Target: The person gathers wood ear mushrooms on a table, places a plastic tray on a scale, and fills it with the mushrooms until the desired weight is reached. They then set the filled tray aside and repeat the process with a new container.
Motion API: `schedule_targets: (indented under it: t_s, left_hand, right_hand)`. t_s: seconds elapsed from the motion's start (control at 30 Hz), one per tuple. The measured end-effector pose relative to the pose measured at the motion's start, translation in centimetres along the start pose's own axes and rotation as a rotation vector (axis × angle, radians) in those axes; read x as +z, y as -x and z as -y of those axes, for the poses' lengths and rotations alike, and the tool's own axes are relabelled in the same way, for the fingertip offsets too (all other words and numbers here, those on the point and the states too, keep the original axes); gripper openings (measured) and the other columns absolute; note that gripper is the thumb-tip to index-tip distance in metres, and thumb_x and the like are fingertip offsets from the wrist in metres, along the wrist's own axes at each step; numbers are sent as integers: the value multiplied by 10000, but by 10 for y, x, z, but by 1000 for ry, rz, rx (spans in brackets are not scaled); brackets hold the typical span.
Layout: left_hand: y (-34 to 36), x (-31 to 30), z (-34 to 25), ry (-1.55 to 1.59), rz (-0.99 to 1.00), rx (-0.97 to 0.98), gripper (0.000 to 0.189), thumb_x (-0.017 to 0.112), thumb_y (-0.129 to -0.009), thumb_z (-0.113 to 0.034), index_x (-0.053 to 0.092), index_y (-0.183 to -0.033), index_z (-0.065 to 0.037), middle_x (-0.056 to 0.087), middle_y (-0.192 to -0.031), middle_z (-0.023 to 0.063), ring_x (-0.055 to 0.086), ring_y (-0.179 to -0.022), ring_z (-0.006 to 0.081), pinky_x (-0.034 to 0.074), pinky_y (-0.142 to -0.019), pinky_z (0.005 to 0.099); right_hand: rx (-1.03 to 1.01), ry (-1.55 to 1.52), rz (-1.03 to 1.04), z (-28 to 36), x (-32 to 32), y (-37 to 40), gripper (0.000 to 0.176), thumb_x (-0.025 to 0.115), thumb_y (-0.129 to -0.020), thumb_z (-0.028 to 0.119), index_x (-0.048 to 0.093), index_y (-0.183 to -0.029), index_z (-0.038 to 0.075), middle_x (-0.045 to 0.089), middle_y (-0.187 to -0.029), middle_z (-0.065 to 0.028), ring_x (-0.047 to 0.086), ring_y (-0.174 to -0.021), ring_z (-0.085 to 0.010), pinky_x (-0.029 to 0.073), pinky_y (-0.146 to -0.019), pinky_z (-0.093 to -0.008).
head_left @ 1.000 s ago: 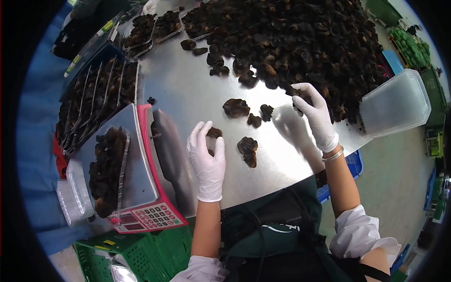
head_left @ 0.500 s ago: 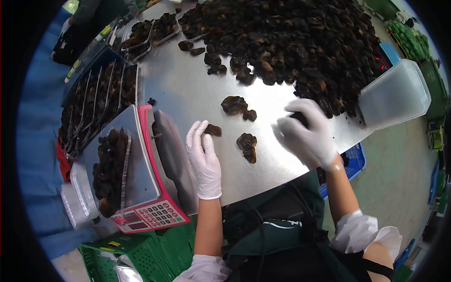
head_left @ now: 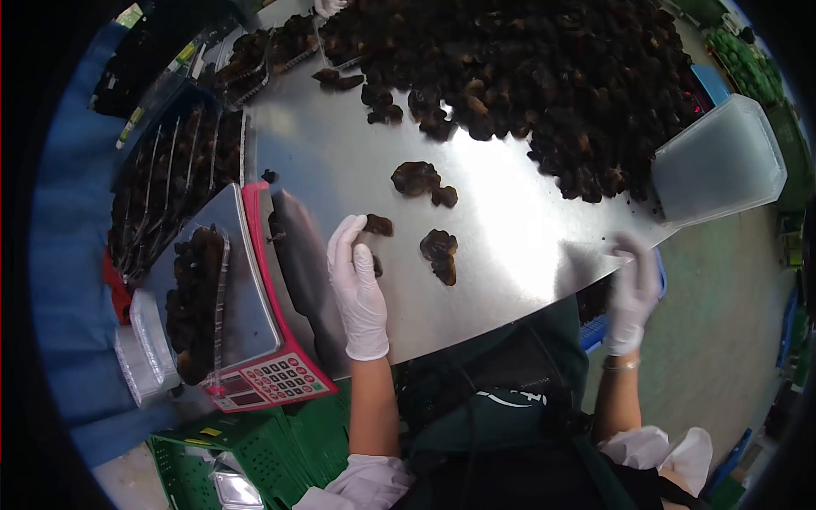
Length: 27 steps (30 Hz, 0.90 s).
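Observation:
My left hand (head_left: 359,285), in a white glove, rests at the table beside the scale with fingers stretched and thumb apart. A small dark piece of wood ear fungus (head_left: 379,225) lies at its fingertips; another bit shows behind the thumb. To its right are two more wood ear pieces, one farther back (head_left: 416,179) and one nearer (head_left: 439,255). My right hand (head_left: 634,293), also gloved, is blurred by motion past the table's front edge, by a blue basket (head_left: 595,334). Whether it holds anything cannot be made out.
A large wood ear heap (head_left: 527,76) covers the back of the metal table (head_left: 501,221). The pink scale (head_left: 268,280) carries a filled tray (head_left: 197,297). Clear containers (head_left: 718,166) stand at the right corner, packed trays (head_left: 183,174) at left, green crates (head_left: 246,450) below. Another person's gloved hand (head_left: 330,7) shows at the back.
My right hand has moved right and toward me, from above the table with a dark piece to beyond its edge. My left hand stays nearly in place. The whole view has shifted slightly.

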<state>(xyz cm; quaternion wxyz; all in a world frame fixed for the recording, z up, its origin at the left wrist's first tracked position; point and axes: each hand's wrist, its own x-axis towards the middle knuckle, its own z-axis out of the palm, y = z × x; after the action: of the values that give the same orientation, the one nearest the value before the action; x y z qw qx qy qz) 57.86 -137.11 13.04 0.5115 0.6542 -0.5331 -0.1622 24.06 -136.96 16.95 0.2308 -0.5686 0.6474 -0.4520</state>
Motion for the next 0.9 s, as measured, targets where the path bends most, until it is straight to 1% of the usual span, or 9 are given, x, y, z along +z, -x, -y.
schedule_targets:
  t_s: [0.03, 0.13, 0.3, 0.37, 0.47, 0.67, 0.73, 0.83, 0.9]
  left_hand:
    - [0, 2, -2, -40, 3, -8, 329, 521, -1028, -211, 622, -1275, -18, 594, -1312, 162, 545, -1262, 312, 383, -1116, 404]
    - [1, 4, -8, -170, 44, -4, 324, 579, -955, -92, 622, -1269, -24, 601, -1308, 165, 553, -1255, 319, 406, -1101, 407]
    - [2, 3, -6, -87, 50, -22, 453, 553, -865, 68, 600, -1309, -11, 615, -1309, 125, 587, -1218, 247, 430, -1083, 370]
    - [3, 2, -8, 20, 59, -82, 453, 545, -858, 74, 603, -1301, -2, 625, -1296, 124, 604, -1190, 238, 441, -1068, 364]
    - [3, 0, -11, 110, 101, -105, 448, 536, -848, 79, 611, -1284, 13, 642, -1271, 126, 633, -1136, 229, 457, -1043, 356]
    - [3, -1, -12, 58, 111, -30, 430, 563, -842, 62, 620, -1261, -16, 654, -1230, 138, 632, -1096, 258, 478, -979, 361]
    - [2, -1, -13, 57, 93, -23, 425, 566, -844, 56, 624, -1258, -23, 648, -1240, 137, 617, -1120, 261, 478, -977, 361]
    - [2, -5, -9, -20, 67, 37, 410, 585, -858, 11, 620, -1264, -30, 588, -1316, 142, 510, -1271, 304, 395, -1089, 405]
    - [3, -4, -10, -2, 40, 28, 410, 583, -865, 3, 610, -1273, -23, 563, -1343, 159, 500, -1282, 315, 368, -1113, 413]
  right_hand:
    - [-124, -11, 177, 15, 26, -2, 262, 622, -954, 81, 655, -1203, 6, 653, -1154, -116, 632, -1012, -180, 498, -893, -309]
    - [-328, -136, 436, 46, 103, -10, 427, 651, -885, 123, 598, -1302, 47, 641, -1195, -179, 596, -1100, -358, 461, -984, -428]
    - [-639, 139, 509, 50, 154, -21, 430, 625, -874, 27, 611, -1303, 53, 669, -1111, -150, 637, -973, -313, 506, -886, -387]
    - [-284, -184, 730, 47, 153, -21, 384, 593, -912, 2, 621, -1291, 51, 692, -1052, -104, 654, -919, -222, 516, -866, -329]
    - [7, -599, 634, 48, 143, -20, 382, 612, -917, 11, 633, -1294, 70, 685, -1044, -45, 622, -918, -136, 491, -874, -282]
    - [92, -686, 532, 51, 138, -36, 351, 581, -951, 24, 639, -1293, 80, 629, -987, 30, 543, -864, -37, 482, -835, -211]
    - [101, -589, 542, 55, 143, -43, 390, 599, -925, 35, 616, -1312, 79, 641, -1040, -36, 583, -929, -115, 488, -896, -266]
    - [-407, -210, 341, 46, 177, -55, 523, 642, -867, 93, 533, -1376, 45, 555, -1323, -237, 516, -1223, -392, 408, -1075, -441]
    - [-529, -50, 349, 47, 197, -61, 528, 639, -902, 188, 520, -1389, 26, 515, -1406, -247, 481, -1298, -411, 385, -1106, -461]
